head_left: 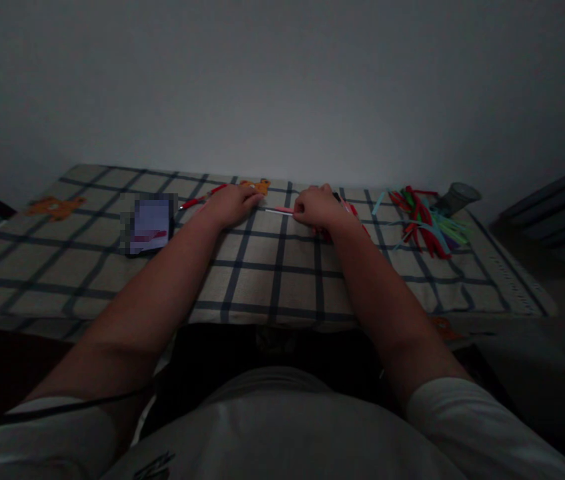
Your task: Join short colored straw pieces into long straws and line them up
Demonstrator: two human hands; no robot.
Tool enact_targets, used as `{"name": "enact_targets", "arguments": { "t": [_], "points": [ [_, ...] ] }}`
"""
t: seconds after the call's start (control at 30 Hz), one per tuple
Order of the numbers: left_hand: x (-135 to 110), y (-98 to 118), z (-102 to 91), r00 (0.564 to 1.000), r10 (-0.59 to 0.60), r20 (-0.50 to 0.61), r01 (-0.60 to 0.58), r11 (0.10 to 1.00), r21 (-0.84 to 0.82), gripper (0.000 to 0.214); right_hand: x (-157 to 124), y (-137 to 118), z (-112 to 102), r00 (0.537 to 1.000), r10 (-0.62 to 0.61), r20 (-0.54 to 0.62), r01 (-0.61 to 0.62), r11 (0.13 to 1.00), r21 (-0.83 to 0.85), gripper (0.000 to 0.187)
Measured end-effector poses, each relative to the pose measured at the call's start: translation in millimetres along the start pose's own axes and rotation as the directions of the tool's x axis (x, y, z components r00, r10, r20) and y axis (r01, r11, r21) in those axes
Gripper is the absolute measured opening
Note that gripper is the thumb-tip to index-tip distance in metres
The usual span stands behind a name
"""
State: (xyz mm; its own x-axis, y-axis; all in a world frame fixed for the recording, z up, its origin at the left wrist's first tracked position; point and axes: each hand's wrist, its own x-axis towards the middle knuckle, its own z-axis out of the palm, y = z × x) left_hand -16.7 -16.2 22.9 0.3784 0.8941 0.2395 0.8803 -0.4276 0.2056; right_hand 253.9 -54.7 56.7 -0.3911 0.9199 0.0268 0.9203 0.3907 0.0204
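Both arms reach forward over a checked tablecloth (262, 280). My left hand (232, 202) lies palm down with fingers close together, its fingertips on one end of a thin pink strip (278, 211). My right hand (316, 207) is curled closed and pinches the other end of that strip. Under the right hand lie a few red strips (357, 219). The room is dim, so fine detail is hard to make out.
A pile of red, green and blue strips (427, 223) lies at the right, with a small grey jar (457, 198) behind it. A phone-like flat object (150, 223) sits at the left, red-handled scissors (200, 198) beside it. A wall stands close behind the table.
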Motion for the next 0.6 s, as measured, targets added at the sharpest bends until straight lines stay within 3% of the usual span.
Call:
{"name": "enact_targets", "arguments": {
  "t": [0.37,0.6],
  "points": [
    [3.9,-6.2,8.2,0.994,0.109,-0.020,-0.111,0.988,-0.110,0.054,-0.8,-1.2,0.8,1.000,0.000,-0.023,-0.001,1.000,-0.009,0.032],
    [-0.3,1.7,-0.7,0.994,0.081,-0.070,-0.089,0.988,-0.130,0.048,-1.8,-3.4,-1.1,0.999,0.010,-0.032,-0.010,1.000,0.008,0.035]
  ]
}}
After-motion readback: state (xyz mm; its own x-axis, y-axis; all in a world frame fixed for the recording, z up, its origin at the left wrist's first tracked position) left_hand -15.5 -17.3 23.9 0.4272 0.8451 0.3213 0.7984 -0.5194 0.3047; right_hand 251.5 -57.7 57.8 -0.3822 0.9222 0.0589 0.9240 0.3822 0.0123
